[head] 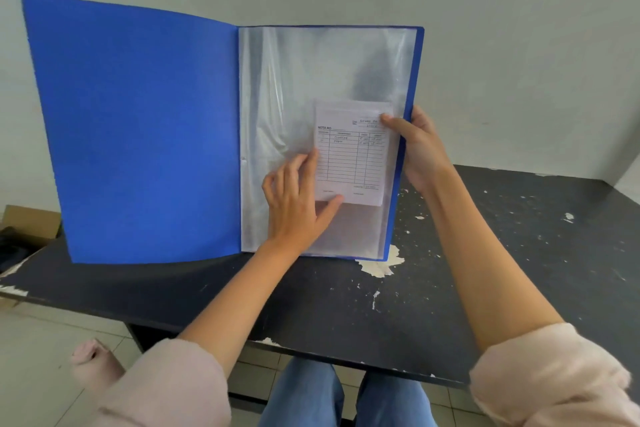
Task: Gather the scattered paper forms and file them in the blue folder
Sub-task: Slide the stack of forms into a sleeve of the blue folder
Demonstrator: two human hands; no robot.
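The blue folder (pixel 138 135) stands open and upright, its bottom edge resting on the dark table (pixel 485 253). Its right half is a stack of clear plastic sleeves (pixel 294 80). A small white paper form (pixel 353 163) with printed lines sits low inside the front sleeve. My left hand (pixel 294 204) lies flat on the sleeve, fingers spread, thumb touching the form's lower left corner. My right hand (pixel 419 146) grips the folder's right edge, thumb pressed on the form's top right corner.
The table's black top is chipped, with pale bare patches (pixel 381 263) near the folder's lower right corner. A cardboard box (pixel 27 225) sits at the left beyond the table. A pale wall rises behind. My knees show below the front edge.
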